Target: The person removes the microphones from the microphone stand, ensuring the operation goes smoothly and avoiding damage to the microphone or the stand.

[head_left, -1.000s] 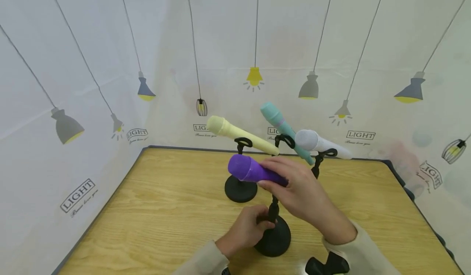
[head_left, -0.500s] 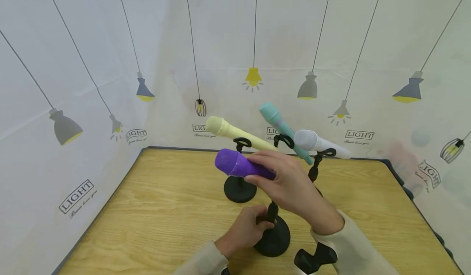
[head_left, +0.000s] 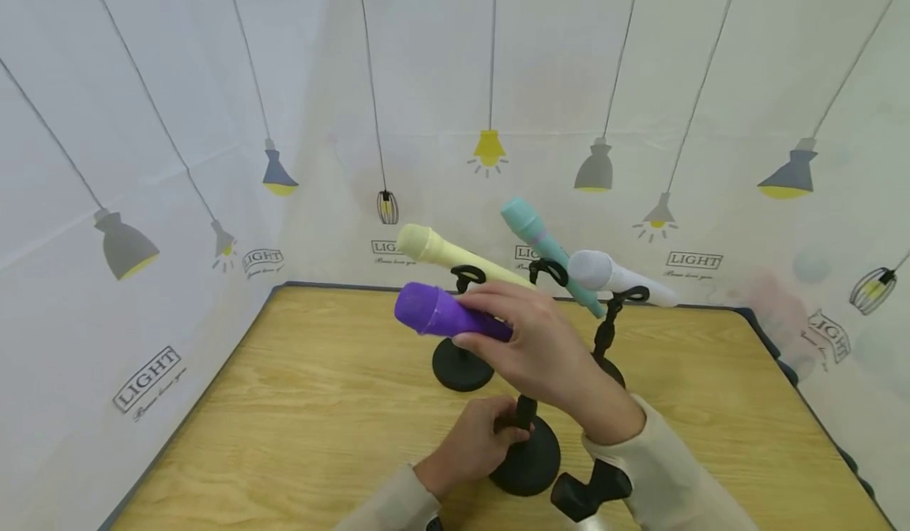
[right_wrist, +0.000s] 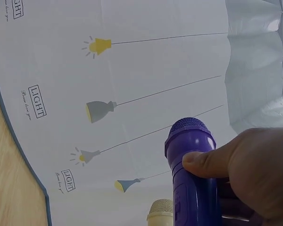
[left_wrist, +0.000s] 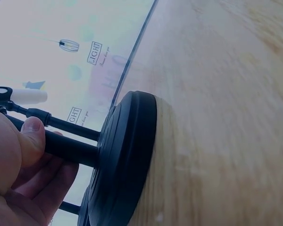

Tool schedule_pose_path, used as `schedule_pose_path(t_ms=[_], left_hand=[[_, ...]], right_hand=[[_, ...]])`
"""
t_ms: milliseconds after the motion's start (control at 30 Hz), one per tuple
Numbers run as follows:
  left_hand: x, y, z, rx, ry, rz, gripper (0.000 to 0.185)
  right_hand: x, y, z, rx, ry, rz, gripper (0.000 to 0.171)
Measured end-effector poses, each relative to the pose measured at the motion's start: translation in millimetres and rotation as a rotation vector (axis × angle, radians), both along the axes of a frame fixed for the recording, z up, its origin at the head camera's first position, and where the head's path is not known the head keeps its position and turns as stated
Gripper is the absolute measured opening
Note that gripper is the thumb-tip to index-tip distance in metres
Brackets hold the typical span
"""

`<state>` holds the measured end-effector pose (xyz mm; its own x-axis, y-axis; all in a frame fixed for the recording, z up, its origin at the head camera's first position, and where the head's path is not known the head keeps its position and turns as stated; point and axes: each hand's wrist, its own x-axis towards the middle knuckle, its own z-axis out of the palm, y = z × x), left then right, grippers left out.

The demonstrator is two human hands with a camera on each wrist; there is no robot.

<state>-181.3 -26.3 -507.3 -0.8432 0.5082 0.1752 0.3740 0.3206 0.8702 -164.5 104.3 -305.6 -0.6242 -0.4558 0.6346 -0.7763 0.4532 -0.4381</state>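
My right hand (head_left: 543,353) holds a purple microphone (head_left: 432,311) by its handle, with the microphone's head pointing left. In the right wrist view the thumb lies along the microphone (right_wrist: 193,197) just below its head. My left hand (head_left: 472,446) grips the post of the front black microphone stand (head_left: 529,466), low down near its round base. In the left wrist view, thumb and fingers close around that post (left_wrist: 70,149). The stand's top is hidden behind my right hand, so I cannot tell whether the purple microphone touches its clip.
Behind my hands, a yellow microphone (head_left: 455,253), a teal microphone (head_left: 536,235) and a white microphone (head_left: 604,272) rest tilted in black stands. A printed lamp backdrop (head_left: 426,80) encloses the wooden table (head_left: 284,404) at the back and sides.
My right hand has moved left and slightly up with the purple microphone. My left hand and the front stand have stayed in place.
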Motion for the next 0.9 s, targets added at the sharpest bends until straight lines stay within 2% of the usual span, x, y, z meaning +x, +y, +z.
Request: schedule_pose_path(t_ms=[367, 733, 900], left_hand=[[2.5, 1, 1.0, 0.014, 0.016, 0.017, 0.008], [3.6, 2, 3.6, 0.000, -0.023, 0.017, 0.009], [4.3, 2, 3.6, 0.005, -0.019, 0.017, 0.008]], right_hand=[[-0.1, -6, 5.5, 0.003, -0.032, 0.001, 0.039], [-3.1, -13, 11.9, -0.009, -0.033, 0.029, 0.038], [-4.0, -17, 15.6, -0.030, -0.021, 0.047, 0.036]])
